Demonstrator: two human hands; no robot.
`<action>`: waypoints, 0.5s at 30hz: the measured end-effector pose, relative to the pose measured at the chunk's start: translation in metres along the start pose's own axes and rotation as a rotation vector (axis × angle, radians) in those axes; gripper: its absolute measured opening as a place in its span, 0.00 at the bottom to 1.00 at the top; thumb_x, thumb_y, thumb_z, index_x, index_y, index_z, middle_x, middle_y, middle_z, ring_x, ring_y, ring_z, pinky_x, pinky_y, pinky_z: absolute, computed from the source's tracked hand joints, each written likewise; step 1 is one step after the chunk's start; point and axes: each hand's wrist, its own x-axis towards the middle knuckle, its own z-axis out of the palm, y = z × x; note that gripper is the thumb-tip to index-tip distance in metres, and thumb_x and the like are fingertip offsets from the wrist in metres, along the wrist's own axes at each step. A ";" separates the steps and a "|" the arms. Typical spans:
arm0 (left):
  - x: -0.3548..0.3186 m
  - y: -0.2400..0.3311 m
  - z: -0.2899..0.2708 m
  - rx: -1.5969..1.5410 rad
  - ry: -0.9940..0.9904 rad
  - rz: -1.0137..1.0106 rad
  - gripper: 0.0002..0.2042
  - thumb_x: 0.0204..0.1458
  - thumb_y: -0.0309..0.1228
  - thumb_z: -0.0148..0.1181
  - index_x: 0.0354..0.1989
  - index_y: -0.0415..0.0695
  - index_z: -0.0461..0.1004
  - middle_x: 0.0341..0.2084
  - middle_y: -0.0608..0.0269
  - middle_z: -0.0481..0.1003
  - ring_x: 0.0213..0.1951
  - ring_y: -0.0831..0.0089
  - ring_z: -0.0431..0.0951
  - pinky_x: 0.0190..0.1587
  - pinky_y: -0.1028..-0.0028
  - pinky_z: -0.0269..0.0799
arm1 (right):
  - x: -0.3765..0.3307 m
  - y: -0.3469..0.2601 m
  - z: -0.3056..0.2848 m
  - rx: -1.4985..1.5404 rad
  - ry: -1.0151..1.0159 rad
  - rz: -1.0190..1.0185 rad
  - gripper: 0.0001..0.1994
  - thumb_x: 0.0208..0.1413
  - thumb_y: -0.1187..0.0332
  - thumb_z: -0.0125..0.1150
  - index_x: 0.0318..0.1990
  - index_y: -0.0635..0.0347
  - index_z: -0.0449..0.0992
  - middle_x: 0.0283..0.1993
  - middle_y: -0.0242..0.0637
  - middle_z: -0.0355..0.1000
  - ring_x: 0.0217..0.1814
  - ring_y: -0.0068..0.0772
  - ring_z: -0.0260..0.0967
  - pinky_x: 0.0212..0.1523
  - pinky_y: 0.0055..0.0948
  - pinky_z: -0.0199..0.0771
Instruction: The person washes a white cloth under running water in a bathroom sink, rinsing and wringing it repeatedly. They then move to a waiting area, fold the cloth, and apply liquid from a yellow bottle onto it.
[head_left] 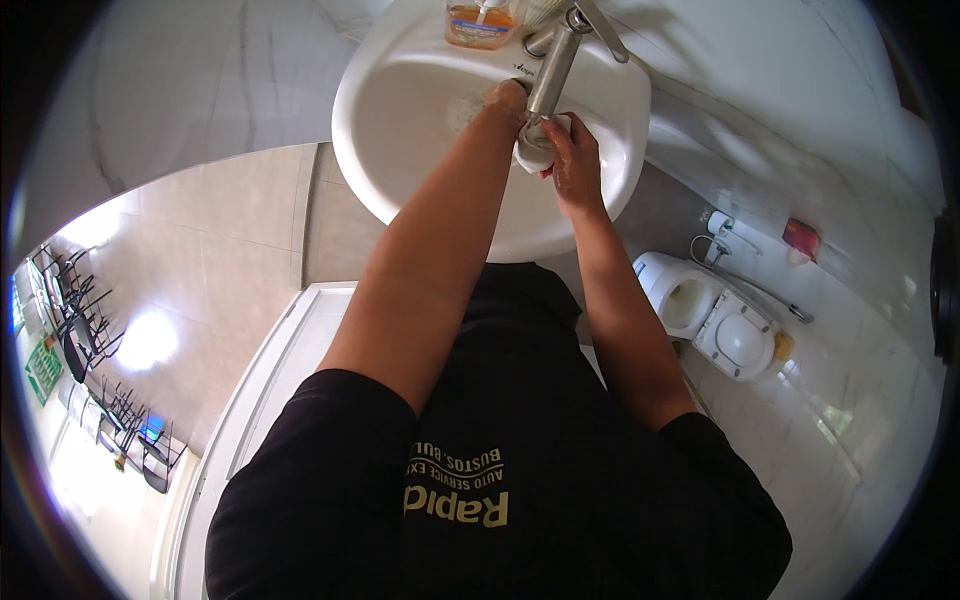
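Black shirt [560, 420] faces the faucet [553, 75] (soap bottle [478, 29] nearby) crowding the right hand [576, 168]

1 white rounded object [536, 152] — its kind unclear — is in the right hand [574, 160], by the mouth of the tap [556, 72], over the sink [346, 130].

Right grip [576, 165] on white object [534, 152] under metal faucet [554, 75], left grip [508, 97] alongside, white sink [393, 105] beneath, amber bottle [477, 30] behind

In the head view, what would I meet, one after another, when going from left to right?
Black chairs, left hand, right hand, white toilet, small red object.
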 end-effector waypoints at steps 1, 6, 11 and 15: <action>-0.006 0.001 -0.002 -0.075 0.028 0.015 0.18 0.59 0.33 0.49 0.47 0.32 0.78 0.44 0.46 0.80 0.41 0.55 0.82 0.44 0.58 0.76 | -0.001 0.004 -0.001 0.033 -0.015 0.012 0.15 0.65 0.54 0.58 0.42 0.57 0.75 0.33 0.30 0.73 0.30 0.22 0.70 0.27 0.26 0.69; -0.017 -0.025 -0.018 0.165 0.029 0.299 0.16 0.54 0.32 0.63 0.48 0.37 0.79 0.39 0.52 0.80 0.38 0.62 0.81 0.42 0.61 0.77 | 0.003 0.019 0.010 0.412 0.122 0.185 0.17 0.68 0.52 0.54 0.43 0.57 0.75 0.41 0.36 0.74 0.43 0.33 0.73 0.48 0.37 0.74; -0.094 0.013 -0.034 -0.002 -0.078 0.220 0.18 0.55 0.31 0.66 0.53 0.38 0.77 0.41 0.54 0.80 0.40 0.65 0.81 0.43 0.63 0.79 | 0.035 0.047 -0.002 0.736 0.166 0.255 0.16 0.71 0.54 0.48 0.47 0.57 0.75 0.47 0.37 0.75 0.50 0.37 0.74 0.56 0.43 0.73; -0.119 0.015 -0.066 -0.259 -0.129 0.081 0.19 0.58 0.33 0.62 0.56 0.39 0.76 0.44 0.57 0.79 0.41 0.67 0.81 0.43 0.63 0.79 | 0.056 0.061 0.015 0.762 -0.112 0.269 0.15 0.70 0.57 0.51 0.51 0.58 0.71 0.49 0.35 0.73 0.52 0.29 0.72 0.54 0.39 0.75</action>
